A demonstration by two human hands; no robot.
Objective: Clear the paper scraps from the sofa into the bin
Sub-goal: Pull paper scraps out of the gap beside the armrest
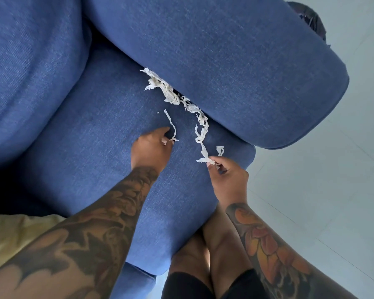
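Note:
White shredded paper scraps (162,87) lie tangled along the crease between the blue sofa seat (99,134) and its armrest (235,61). My left hand (152,147) pinches the lower end of a thin paper strip (170,124) on the seat. My right hand (229,175) grips the end of a long twisted strip (201,134) that trails back up to the pile. One small loose scrap (220,150) rests near the seat's front right edge. No bin is clearly in view.
A yellowish cushion (13,234) sits at the lower left. White tiled floor (322,190) spreads to the right of the sofa. A dark object (311,20) shows behind the armrest at the top right. My knees (203,255) press against the seat's front.

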